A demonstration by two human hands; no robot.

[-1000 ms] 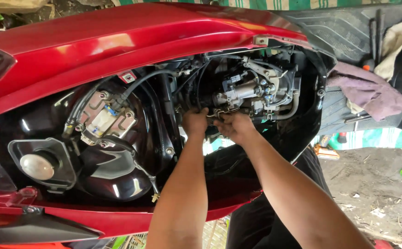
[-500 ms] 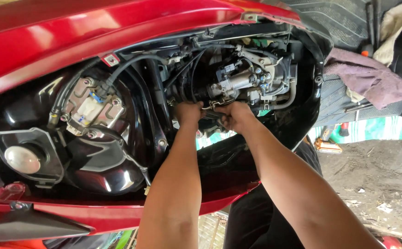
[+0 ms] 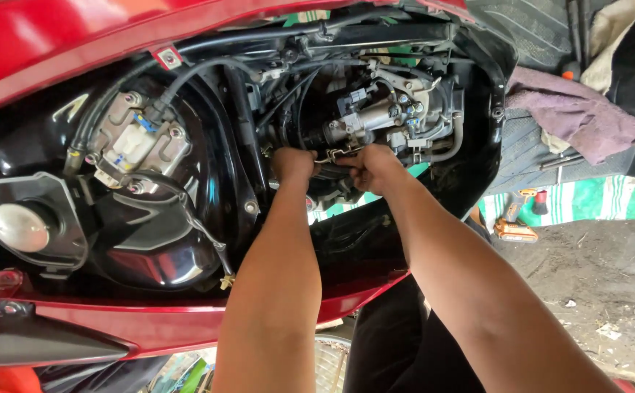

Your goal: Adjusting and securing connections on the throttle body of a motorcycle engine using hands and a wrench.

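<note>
Both hands' grip closed: left hand (image 3: 293, 164), right hand (image 3: 370, 166) pinching metal clip (image 3: 334, 153) under throttle body (image 3: 375, 116).

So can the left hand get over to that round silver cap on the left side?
Probably yes. The left hand is at the small metal clip now, and the silver cap sits in the open with only hoses passing above.

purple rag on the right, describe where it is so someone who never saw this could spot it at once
Start from the big red scooter body panel with its open black cavity, then look past its right edge. There a crumpled dull purple cloth rag lies on a black ribbed rubber mat. It is the only purple thing there; the cloth above it is cream.
</note>
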